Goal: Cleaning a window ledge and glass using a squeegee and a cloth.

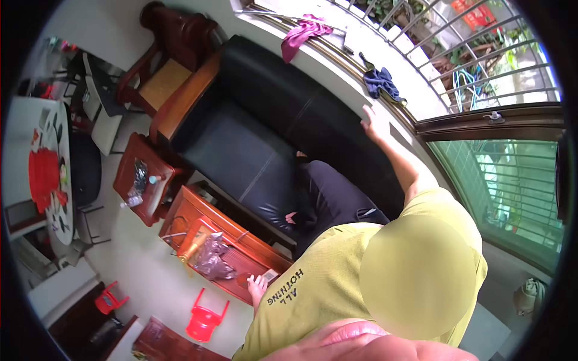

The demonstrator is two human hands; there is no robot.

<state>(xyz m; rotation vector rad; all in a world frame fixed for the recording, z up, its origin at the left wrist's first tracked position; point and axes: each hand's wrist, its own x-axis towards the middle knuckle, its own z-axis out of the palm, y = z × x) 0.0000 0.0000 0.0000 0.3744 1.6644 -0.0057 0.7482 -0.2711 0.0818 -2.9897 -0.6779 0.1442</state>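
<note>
My right hand [376, 124] is raised beside the window sill, above the black sofa's backrest [355, 144]. Its fingers are apart and it holds nothing. Below the sill's edge, it is nearest to a dark blue cloth [383, 83]. My left hand [258, 286] is by the near end of a reddish-brown wooden coffee table [241, 289], fingers spread and with nothing visible in them. Whether it touches the table I cannot tell. Near it on the table are a crumpled clear purplish plastic bag [214, 256] and a golden-yellow object [191, 248].
A pink cloth [306, 36] hangs on the sill by the barred window [445, 54]. A small side table [144, 180] carries a dark bag. A red plastic stool [206, 316] stands on the floor. A wooden armchair [165, 72] and a round table [60, 198] are beyond.
</note>
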